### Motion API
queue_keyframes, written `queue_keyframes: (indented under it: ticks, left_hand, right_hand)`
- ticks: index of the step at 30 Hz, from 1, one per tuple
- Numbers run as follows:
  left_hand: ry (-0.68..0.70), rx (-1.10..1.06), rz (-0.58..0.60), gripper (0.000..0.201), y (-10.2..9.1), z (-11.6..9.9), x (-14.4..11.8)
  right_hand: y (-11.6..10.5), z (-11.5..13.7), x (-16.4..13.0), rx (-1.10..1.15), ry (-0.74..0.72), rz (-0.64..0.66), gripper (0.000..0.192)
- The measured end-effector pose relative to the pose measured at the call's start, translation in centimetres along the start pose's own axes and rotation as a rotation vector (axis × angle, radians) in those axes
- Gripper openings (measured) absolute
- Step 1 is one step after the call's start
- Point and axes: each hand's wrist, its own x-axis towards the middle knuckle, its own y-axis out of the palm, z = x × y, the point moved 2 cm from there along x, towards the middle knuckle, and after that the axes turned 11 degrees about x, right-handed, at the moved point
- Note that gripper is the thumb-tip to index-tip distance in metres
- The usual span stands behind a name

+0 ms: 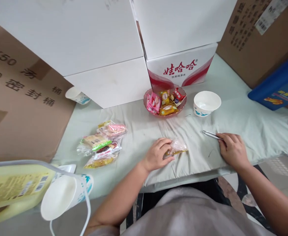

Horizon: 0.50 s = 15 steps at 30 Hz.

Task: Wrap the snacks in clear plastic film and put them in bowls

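Note:
My left hand rests on the cloth, its fingers and thumb closed around the left end of a clear-wrapped snack packet with a yellowish lower edge. To the right, my right hand grips slim silver tweezers, whose tips point left. Beyond both hands sits a pink glass bowl of wrapped snacks in pink, yellow and red. A white paper cup with blue leaf prints stands right of the bowl. Left of my left hand lies a pile of wrapped snacks.
White boxes and a red-and-white carton are stacked behind the bowl. Brown cartons flank both sides. A blue container leans at right. Another paper cup stands far left; a tilted one and a yellow package are near left.

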Motion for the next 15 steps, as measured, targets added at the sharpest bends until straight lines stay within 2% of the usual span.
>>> queue_keyframes:
  ticks: [3, 5, 7, 8, 11, 13, 15]
  left_hand:
    - [-0.116, -0.082, -0.151, 0.014, -0.2, 0.5, -0.6]
    - [-0.193, -0.101, -0.262, 0.013, -0.4, 1.0, -0.9]
    - [-0.271, -0.144, -0.317, 0.014, -0.4, 1.6, -1.1]
    - [-0.309, -0.178, -0.308, 0.015, -0.3, 1.9, -1.2]
    - [-0.378, -0.272, -0.158, 0.03, 0.2, 2.6, -1.3]
    - [-0.344, -0.282, -0.063, 0.035, 0.6, 2.6, -1.3]
    - [-0.289, -0.266, -0.021, 0.029, 0.7, 2.4, -1.2]
  right_hand:
    - [-0.1, 2.1, 0.3, 0.118, -0.021, 0.002, 0.025]
    - [-0.1, 4.8, 0.9, 0.242, -0.07, 0.009, 0.027]
    - [0.0, 8.1, 1.7, 0.344, -0.146, 0.05, 0.031]
    - [0.2, 9.7, 2.0, 0.367, -0.195, 0.089, 0.033]
    - [0.7, 13.2, 3.0, 0.31, -0.318, 0.269, 0.036]
    - [0.8, 13.5, 3.3, 0.24, -0.334, 0.378, 0.038]
    - [0.4, 12.3, 3.4, 0.197, -0.309, 0.421, 0.04]
